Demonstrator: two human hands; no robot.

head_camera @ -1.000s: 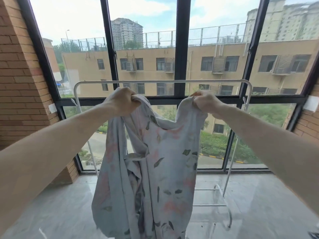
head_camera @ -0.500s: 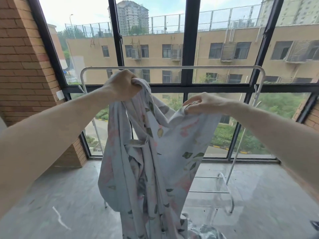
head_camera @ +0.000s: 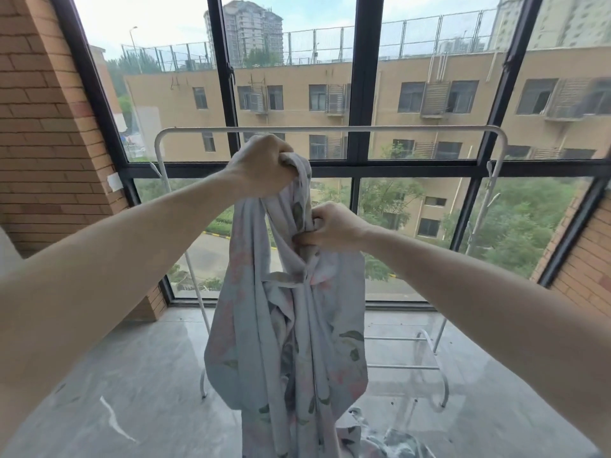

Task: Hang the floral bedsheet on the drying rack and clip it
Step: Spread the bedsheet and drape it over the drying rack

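Observation:
The floral bedsheet [head_camera: 291, 342], pale blue-grey with pink flowers and green leaves, hangs bunched in front of me, its lower end trailing to the floor. My left hand [head_camera: 261, 166] grips its top edge just below the rack's top bar. My right hand [head_camera: 330, 228] grips a fold of the sheet lower down, close to the middle. The white metal drying rack [head_camera: 330, 128] stands behind the sheet by the window; nothing hangs on it. No clips are visible.
Tall black-framed windows [head_camera: 360, 94] close off the space behind the rack. Brick walls [head_camera: 43, 127] stand at left and right. The grey floor [head_camera: 132, 375] is glossy. More cloth [head_camera: 390, 438] lies on the floor at the bottom edge.
My right hand has dropped and moved left, taking a lower fold of the sheet near the middle. The sheet now hangs narrower and more bunched. My left hand keeps its grip.

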